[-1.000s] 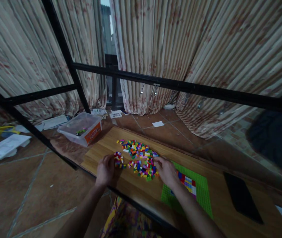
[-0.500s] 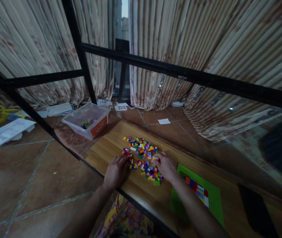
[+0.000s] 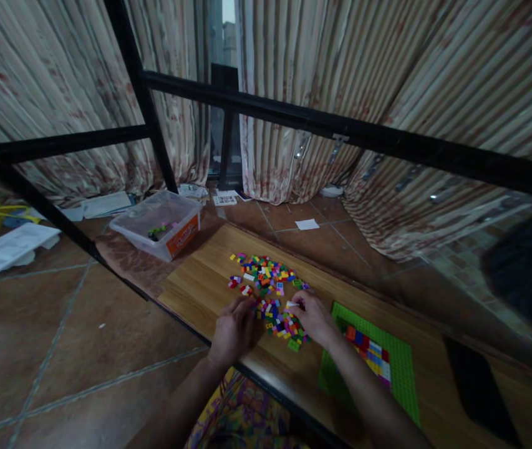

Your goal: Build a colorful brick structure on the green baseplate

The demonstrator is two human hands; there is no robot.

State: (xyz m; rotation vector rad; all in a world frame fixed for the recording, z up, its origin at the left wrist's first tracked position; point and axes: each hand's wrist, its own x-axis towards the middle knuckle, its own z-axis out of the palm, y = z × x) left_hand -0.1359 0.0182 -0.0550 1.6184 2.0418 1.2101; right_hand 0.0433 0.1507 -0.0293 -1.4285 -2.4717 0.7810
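A loose pile of small coloured toy building bricks (image 3: pixel 277 318) is spread over the wooden board. At its left edge is my left hand (image 3: pixel 236 327), fingers bent together and pointing down among the bricks; whatever is under the fingertips is hidden. On the pile's right side my right hand (image 3: pixel 311 315) pinches a white brick (image 3: pixel 292 304) between thumb and fingers. Partly behind my right forearm lies a green studded baseplate (image 3: pixel 403 368), with rows of red, blue, white, yellow and orange bricks (image 3: pixel 373 355) on it.
The long wooden board (image 3: pixel 200 274) carries a flat black object (image 3: pixel 478 386) at its right. A clear plastic box (image 3: pixel 156 224) with a few pieces inside stands beyond its left end. Black metal bars (image 3: pixel 256 103) cross in front of the curtains (image 3: pixel 312 56). White paper (image 3: pixel 307 224) lies on the tiled floor.
My left hand has shifted right and slightly nearer me along the pile, uncovering bricks at its left. My right hand stays nearly in place with the white brick. The view has moved slightly.
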